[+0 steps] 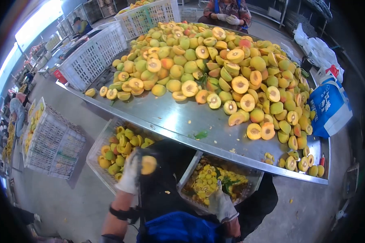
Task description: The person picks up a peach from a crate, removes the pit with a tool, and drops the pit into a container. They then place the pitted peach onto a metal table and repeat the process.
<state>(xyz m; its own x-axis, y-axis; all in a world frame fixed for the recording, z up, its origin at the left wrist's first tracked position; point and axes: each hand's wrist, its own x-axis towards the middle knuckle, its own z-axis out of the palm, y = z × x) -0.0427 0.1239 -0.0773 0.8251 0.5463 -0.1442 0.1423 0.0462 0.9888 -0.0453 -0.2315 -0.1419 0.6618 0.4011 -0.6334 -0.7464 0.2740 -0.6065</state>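
My left hand (129, 175), in a white glove and smeared by motion, is closed at a halved yellow peach (149, 165) whose cut face shows. It hangs over the inner side of a crate of peach halves (97, 162). My right hand (223, 205), also gloved, is wrapped round a slim tool with a metal tip (219, 184); its kind is mostly hidden by the fingers. Below that tip is a bin (253, 188) holding yellow scraps, stones and green leaves.
A metal table (166, 115) carries a large heap of halved peaches (231, 73). White crates (91, 52) stand at its left, and another crate of fruit (54, 141) is on the floor. A blue bag (328, 107) hangs at the right edge. A person (227, 16) works opposite.
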